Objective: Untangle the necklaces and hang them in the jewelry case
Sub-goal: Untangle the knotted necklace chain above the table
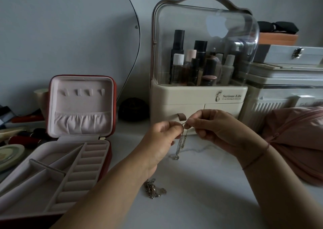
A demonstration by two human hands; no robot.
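A thin silver necklace hangs in a loop above the white tabletop, its small pendant near the surface. My left hand and my right hand both pinch its top end, fingertips close together. A second tangle of silver chain lies on the table beside my left forearm. The red jewelry case stands open at the left, its pink lid upright with a row of small hooks and a gathered pocket below them. No necklace hangs on the hooks.
A cream cosmetics organizer with a clear dome stands right behind my hands. White boxes are stacked at the right, with a pink pouch in front. Lipsticks and small items crowd the left edge. A dark round box sits by the mirror.
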